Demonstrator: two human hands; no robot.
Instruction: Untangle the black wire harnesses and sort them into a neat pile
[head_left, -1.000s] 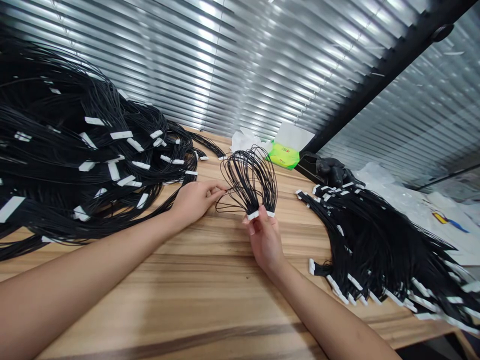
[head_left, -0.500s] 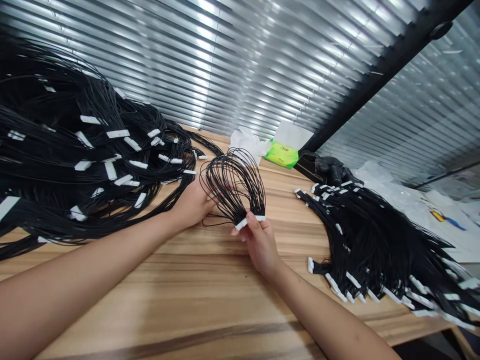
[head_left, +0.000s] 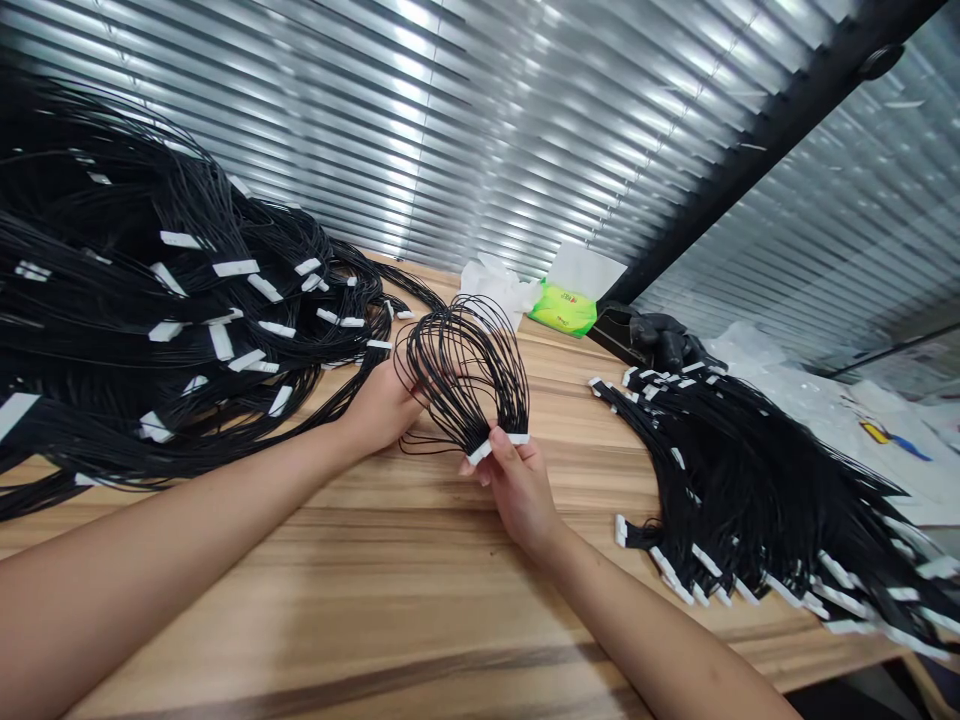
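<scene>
A black wire harness [head_left: 480, 345] is bent into an upright loop above the wooden table, its two white connectors [head_left: 517, 439] side by side at the bottom. My right hand [head_left: 521, 490] pinches these connectors between thumb and fingers. At the loop's left side, my left hand [head_left: 382, 405] is closed on the wires, though strands in front cover most of its fingertips. A few loose strands hang below it. Close behind my left hand lies a big heap of similar black harnesses [head_left: 247, 220] with white connectors.
On the right, another pile of black harnesses [head_left: 750, 480] lies with its white connectors along the table edge [head_left: 817, 670]. Crumpled white paper [head_left: 495, 285], a green tissue pack [head_left: 564, 308] and a black object [head_left: 667, 340] stand at the back, before metallic blinds. Yellow-and-blue pliers [head_left: 892, 438] lie far right.
The looped wires and my left hand have shifted slightly to the left. The connectors in my right hand have dropped a little; my hold looks the same.
</scene>
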